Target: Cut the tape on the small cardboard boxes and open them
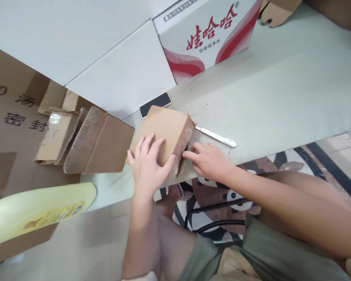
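Observation:
A small brown cardboard box (165,127) lies on the pale green cloth in front of me. My left hand (148,164) rests on its top with fingers spread, the thumb along the box's right edge. At the box's right end, my right hand (206,159) has its fingers curled, the index finger and thumb at a cardboard flap (182,160). The inside of the box is hidden. Just beyond my right hand lies a white-handled craft knife (218,136), its tip close to the box's corner.
A black phone-like slab (155,104) lies behind the box. White cartons (123,66) and a red-and-white water carton (210,43) stand at the back. Folded cardboard boxes (105,144) sit to the left, above a yellow-green bottle (41,208). The cloth-covered table's (295,78) front edge runs near my legs.

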Tool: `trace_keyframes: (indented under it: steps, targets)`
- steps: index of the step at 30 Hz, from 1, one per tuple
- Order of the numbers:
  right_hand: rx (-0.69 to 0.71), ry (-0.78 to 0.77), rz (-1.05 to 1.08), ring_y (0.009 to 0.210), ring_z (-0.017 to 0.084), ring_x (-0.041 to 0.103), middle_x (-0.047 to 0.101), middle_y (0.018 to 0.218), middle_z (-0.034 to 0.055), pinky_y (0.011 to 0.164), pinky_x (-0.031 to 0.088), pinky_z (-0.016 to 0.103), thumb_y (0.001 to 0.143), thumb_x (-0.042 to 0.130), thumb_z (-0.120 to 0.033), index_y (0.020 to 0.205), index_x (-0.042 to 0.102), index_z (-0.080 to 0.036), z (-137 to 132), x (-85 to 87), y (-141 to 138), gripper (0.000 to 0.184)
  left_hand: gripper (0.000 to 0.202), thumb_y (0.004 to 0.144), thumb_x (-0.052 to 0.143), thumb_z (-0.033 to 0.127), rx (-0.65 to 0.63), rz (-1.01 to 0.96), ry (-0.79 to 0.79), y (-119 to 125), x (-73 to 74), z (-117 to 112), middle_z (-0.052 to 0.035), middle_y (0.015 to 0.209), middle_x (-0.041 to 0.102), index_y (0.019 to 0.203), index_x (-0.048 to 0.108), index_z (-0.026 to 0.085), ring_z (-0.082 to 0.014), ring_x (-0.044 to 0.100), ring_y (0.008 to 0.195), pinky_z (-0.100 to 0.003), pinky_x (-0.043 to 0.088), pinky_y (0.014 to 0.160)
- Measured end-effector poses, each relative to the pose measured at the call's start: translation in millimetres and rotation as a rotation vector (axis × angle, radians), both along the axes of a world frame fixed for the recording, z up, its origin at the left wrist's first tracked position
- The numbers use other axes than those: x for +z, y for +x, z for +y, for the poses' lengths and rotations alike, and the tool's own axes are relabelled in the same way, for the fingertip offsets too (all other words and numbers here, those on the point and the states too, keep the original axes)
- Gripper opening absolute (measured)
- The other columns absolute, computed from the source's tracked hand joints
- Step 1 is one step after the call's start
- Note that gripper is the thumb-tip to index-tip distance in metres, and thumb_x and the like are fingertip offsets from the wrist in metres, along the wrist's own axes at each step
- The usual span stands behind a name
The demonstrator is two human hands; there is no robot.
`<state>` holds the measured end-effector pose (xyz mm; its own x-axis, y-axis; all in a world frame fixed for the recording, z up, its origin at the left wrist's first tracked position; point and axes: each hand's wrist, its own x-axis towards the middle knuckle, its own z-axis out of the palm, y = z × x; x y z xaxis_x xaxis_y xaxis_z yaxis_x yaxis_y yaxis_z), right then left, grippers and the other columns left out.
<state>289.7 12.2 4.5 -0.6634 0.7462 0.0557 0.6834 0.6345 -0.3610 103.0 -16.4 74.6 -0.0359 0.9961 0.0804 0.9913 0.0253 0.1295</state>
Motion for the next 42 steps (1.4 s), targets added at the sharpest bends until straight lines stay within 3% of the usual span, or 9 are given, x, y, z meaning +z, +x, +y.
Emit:
trace_keyframes:
  steps: [5,10,14,19,23,28,34,38,42]
  targets:
    - [-0.013,-0.048,-0.06,0.084,0.024,0.055,0.062,0.095,0.0099,0.072,0.029,0.036,0.094,0.047,-0.025,0.107,0.066,-0.022,3,-2.9,4,0.023,0.045,0.087,0.057,0.051,0.011,-0.013,0.001,-2,0.5,2,-0.0082,0.151,0.05,0.128,0.061,0.033,-0.0385,0.038,0.144,-0.071,0.021,0.113]
    - [0.001,-0.057,-0.082,0.088,0.025,0.056,0.063,0.095,0.0108,0.072,0.029,0.037,0.097,0.043,-0.03,0.092,0.065,-0.019,6,-12.2,10,0.025,0.045,0.086,0.06,0.047,0.034,-0.035,0.019,-3,-0.7,3,-0.0083,0.15,0.052,0.127,0.062,0.031,-0.0376,0.039,0.143,-0.07,0.02,0.114]
    - [-0.013,-0.108,-0.036,0.088,0.026,0.059,0.065,0.097,0.0105,0.074,0.033,0.037,0.096,0.042,-0.03,0.098,0.064,-0.018,6,-11.9,11,0.025,0.045,0.085,0.061,0.047,0.032,-0.051,0.026,-3,-1.9,4,-0.0083,0.15,0.052,0.126,0.063,0.03,-0.038,0.038,0.143,-0.071,0.019,0.114]
    - [-0.062,-0.201,0.05,0.091,0.028,0.065,0.07,0.102,0.0119,0.076,0.041,0.038,0.093,0.044,-0.027,0.131,0.059,-0.019,11,-7.6,8,0.041,0.046,0.085,0.061,0.047,0.013,-0.057,0.023,-5,-2.2,3,-0.0101,0.15,0.051,0.127,0.062,0.03,-0.0386,0.037,0.144,-0.073,0.019,0.112]
    - [-0.095,-0.323,0.192,0.098,0.027,0.068,0.074,0.11,0.0114,0.083,0.048,0.037,0.091,0.046,-0.025,0.121,0.07,-0.018,16,-6.7,8,0.039,0.045,0.084,0.063,0.047,0.006,-0.082,0.034,-8,-3.7,2,-0.0108,0.149,0.052,0.126,0.063,0.03,-0.0399,0.037,0.144,-0.075,0.019,0.111]
    - [-0.028,-0.453,0.253,0.101,0.027,0.07,0.074,0.12,0.009,0.083,0.051,0.037,0.089,0.05,-0.025,0.135,0.062,-0.02,12,-7.2,7,0.048,0.045,0.081,0.067,0.048,-0.004,-0.136,0.061,-11,-7.7,3,-0.0112,0.148,0.053,0.122,0.065,0.03,-0.043,0.038,0.142,-0.077,0.015,0.111]
    - [-0.073,-0.302,0.318,0.095,0.026,0.072,0.076,0.112,0.0104,0.08,0.053,0.037,0.09,0.05,-0.026,0.124,0.065,-0.018,4,-12.8,3,0.038,0.039,0.082,0.069,0.044,-0.091,-0.237,0.169,-16,-10.6,4,-0.0113,0.141,0.059,0.118,0.066,0.028,-0.0398,0.044,0.139,-0.068,0.022,0.114]
    - [-0.111,0.067,0.57,0.083,0.022,0.07,0.075,0.093,0.0071,0.074,0.054,0.034,0.092,0.047,-0.024,0.104,0.067,-0.02,7,-7.5,12,0.024,0.039,0.086,0.067,0.039,-0.17,-0.467,0.315,-24,-8.8,0,-0.0132,0.141,0.056,0.122,0.063,0.024,-0.0319,0.049,0.135,-0.053,0.036,0.113]
    - [-0.003,0.456,0.793,0.094,0.023,0.067,0.067,0.087,0.0067,0.082,0.057,0.038,0.088,0.047,-0.016,0.105,0.062,-0.021,10,6.5,24,0.023,0.042,0.094,0.058,0.037,-0.16,-0.781,0.395,-26,-8.6,-5,-0.0133,0.14,0.056,0.133,0.054,0.024,-0.0268,0.054,0.132,-0.046,0.043,0.11]
